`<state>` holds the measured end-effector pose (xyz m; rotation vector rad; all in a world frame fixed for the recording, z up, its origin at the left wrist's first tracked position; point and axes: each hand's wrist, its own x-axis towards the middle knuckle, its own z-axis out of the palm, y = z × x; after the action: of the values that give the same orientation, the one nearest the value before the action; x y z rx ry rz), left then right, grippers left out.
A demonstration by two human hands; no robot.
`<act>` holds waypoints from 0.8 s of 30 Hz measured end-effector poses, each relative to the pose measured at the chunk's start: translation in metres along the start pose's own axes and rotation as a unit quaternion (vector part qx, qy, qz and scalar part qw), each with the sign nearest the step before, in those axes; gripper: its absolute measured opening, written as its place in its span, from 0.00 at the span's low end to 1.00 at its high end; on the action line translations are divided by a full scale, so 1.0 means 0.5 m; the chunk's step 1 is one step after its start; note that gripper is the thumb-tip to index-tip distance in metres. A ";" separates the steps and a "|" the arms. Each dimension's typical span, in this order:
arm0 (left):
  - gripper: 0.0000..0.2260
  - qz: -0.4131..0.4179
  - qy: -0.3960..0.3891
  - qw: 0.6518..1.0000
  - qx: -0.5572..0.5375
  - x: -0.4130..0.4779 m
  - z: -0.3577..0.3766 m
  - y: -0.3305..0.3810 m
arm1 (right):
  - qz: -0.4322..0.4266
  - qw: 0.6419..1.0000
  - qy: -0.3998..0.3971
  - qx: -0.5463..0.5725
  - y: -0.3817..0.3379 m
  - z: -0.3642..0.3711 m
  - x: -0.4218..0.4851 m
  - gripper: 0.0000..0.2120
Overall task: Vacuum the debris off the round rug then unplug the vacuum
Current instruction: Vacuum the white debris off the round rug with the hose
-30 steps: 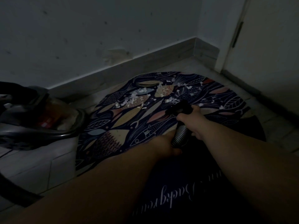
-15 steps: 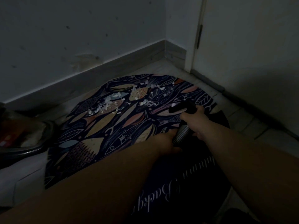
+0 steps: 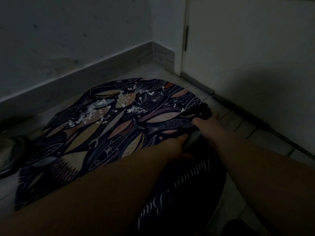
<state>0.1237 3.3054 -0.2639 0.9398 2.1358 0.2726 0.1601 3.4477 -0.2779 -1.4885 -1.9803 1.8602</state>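
Dim room, cleaning under way: over the near right part of the round rug [image 3: 119, 133], my left hand [image 3: 175, 147] grips the ribbed hose [image 3: 191, 139], fingers curled round it. Just beyond, at the rug's right edge, my right hand [image 3: 209, 123] is wrapped tight round the black nozzle [image 3: 202, 110]. The vacuum body [image 3: 10, 150] shows faintly off the rug's left edge. White debris [image 3: 92, 113] lies scattered over the rug's far half, well apart from the nozzle. Best, I judge, to swing the mouth left and away across the rug, low, in slow overlapping passes, my left hand feeding hose.
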 end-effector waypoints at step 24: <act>0.36 0.028 0.032 0.999 0.020 0.035 -0.025 -0.014 | -0.026 0.999 0.012 0.041 -0.011 0.009 0.032 0.39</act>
<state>0.1033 3.3141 -0.2687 1.0273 2.1834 0.2929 0.1458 3.4556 -0.2834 -1.4186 -1.8883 1.8694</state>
